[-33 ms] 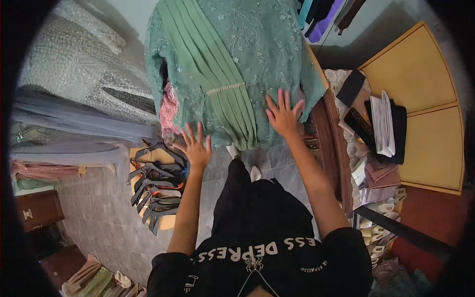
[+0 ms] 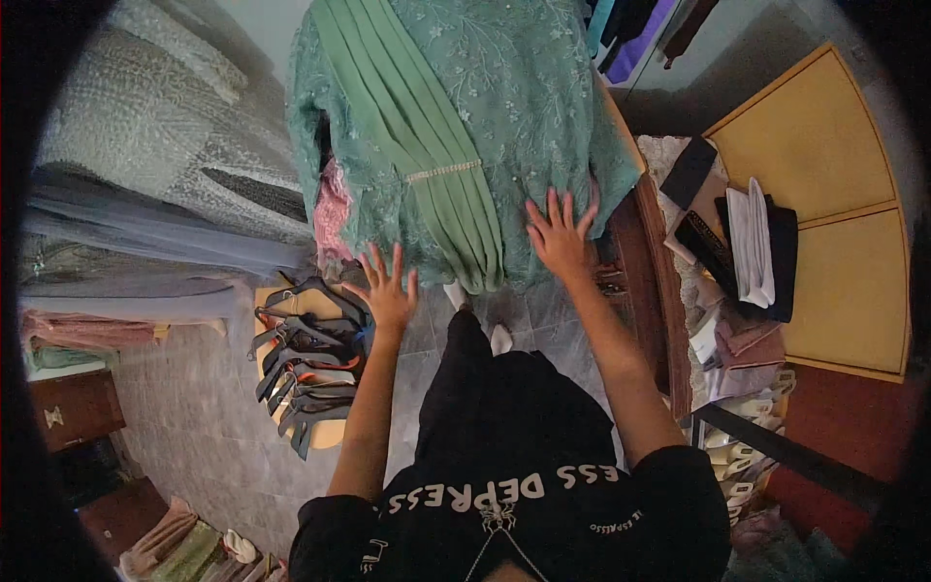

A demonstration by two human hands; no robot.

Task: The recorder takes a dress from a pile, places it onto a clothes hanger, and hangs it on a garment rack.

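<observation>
A sea-green garment with raised floral embroidery is spread out ahead of me. Down it runs a pleated light green sash, crossed by a thin beaded band. My right hand, fingers spread, is over the garment's lower right part. Also spread, my left hand is at the lower left hem, its fingertips near the cloth's edge. Neither hand holds anything; whether they press on the cloth I cannot tell. Pink lacy fabric shows beside the garment's left edge.
Black hangers lie on a yellowish board left of my left arm. Silvery beaded gowns hang at the far left. On the right, a lace-covered dark wooden table bears folded white cloth, beside yellow panels.
My right hand has drawn back slightly toward me. The left hand has shifted very little, and the garment looks the same.
</observation>
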